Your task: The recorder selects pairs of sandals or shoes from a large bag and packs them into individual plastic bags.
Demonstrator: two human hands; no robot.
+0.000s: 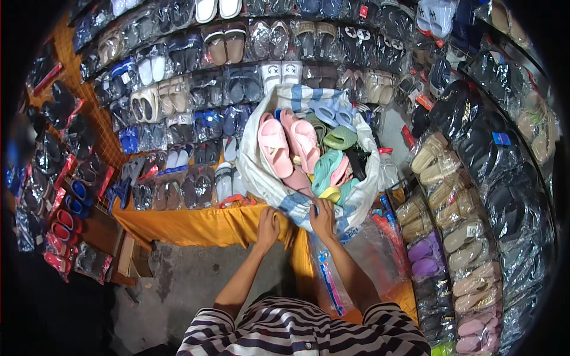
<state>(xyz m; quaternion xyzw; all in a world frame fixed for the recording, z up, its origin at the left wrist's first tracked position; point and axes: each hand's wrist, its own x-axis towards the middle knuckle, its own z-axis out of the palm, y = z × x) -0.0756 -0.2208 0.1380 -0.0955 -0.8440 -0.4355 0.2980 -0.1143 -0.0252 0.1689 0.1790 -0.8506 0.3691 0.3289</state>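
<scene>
A white woven sack (pixel 249 160) with blue stripes stands open in front of me, full of loose slippers. Pink slides (pixel 274 145) lie at its left, light blue slippers (pixel 332 114) at the back, and green clogs (pixel 340 138) and a teal clog (pixel 328 165) towards the right. My right hand (pixel 322 219) is closed on the sack's near rim, below a yellow slipper (pixel 331 194). Just left of the sack, my left hand (pixel 268 227) has its fingers curled at the orange cloth (pixel 208 224); what they hold, if anything, is hidden.
Wrapped slippers (pixel 225 44) fill tiered racks ahead. More pairs, including purple slippers (pixel 424 258), line the right side. Red slippers (pixel 65 220) hang at the left, above a cardboard box (pixel 134 258). Clear plastic wrap (pixel 374 255) lies beside my right forearm. Grey floor (pixel 178 285) shows below the cloth.
</scene>
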